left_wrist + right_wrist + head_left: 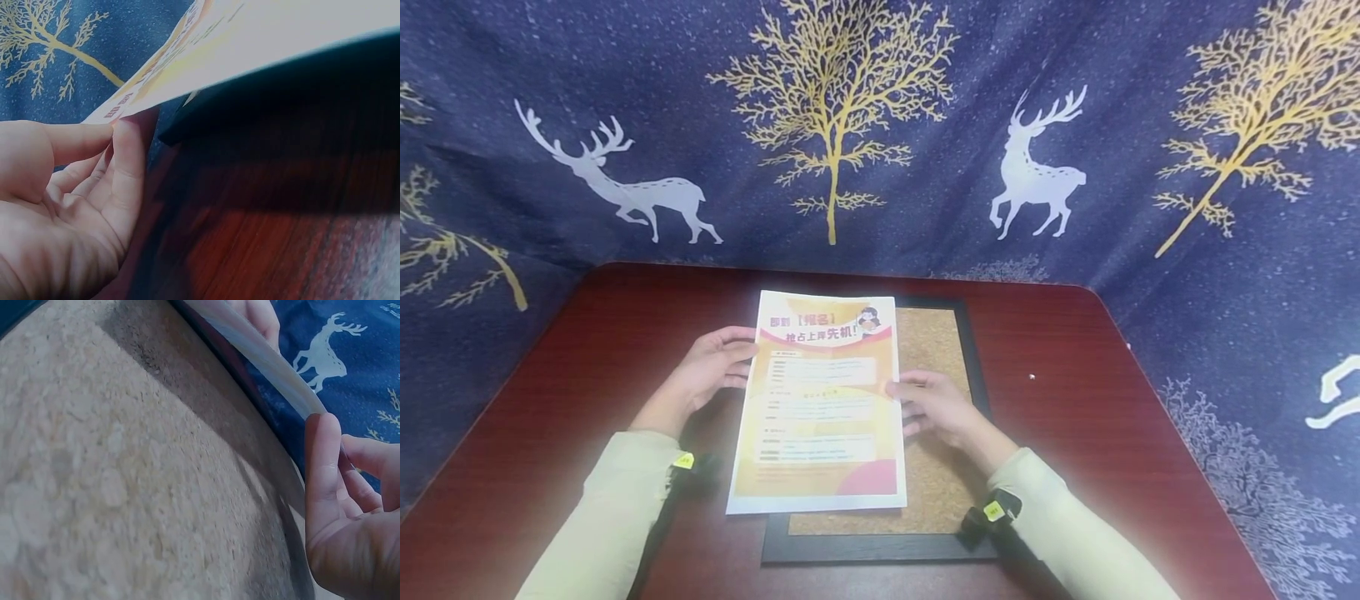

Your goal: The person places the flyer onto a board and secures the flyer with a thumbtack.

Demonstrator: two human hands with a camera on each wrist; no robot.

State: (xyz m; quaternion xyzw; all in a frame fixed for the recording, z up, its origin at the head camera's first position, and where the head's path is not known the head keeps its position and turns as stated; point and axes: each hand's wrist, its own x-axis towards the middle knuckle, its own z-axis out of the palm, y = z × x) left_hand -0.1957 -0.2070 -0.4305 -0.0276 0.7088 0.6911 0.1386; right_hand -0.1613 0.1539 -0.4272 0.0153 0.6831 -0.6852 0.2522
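Observation:
A printed poster sheet (820, 417), yellow and pink with a small cartoon figure at its top right, is held up by both hands over a cork board (936, 483). My left hand (711, 364) pinches its left edge between thumb and fingers; the left wrist view shows the thumb on the printed face of the sheet (187, 75). On the opposite edge, my right hand (936, 404) pinches the sheet, fingers behind it. The board's dark frame (880, 547) lies flat on the table, its left part hidden by the sheet. In the right wrist view, the sheet's shadow falls across the cork (94, 456).
The reddish-brown wooden table (1060, 433) extends on both sides of the board. A tiny white speck (1032, 377) lies right of it. Behind the table hangs a blue cloth (925, 167) printed with white deer and golden trees.

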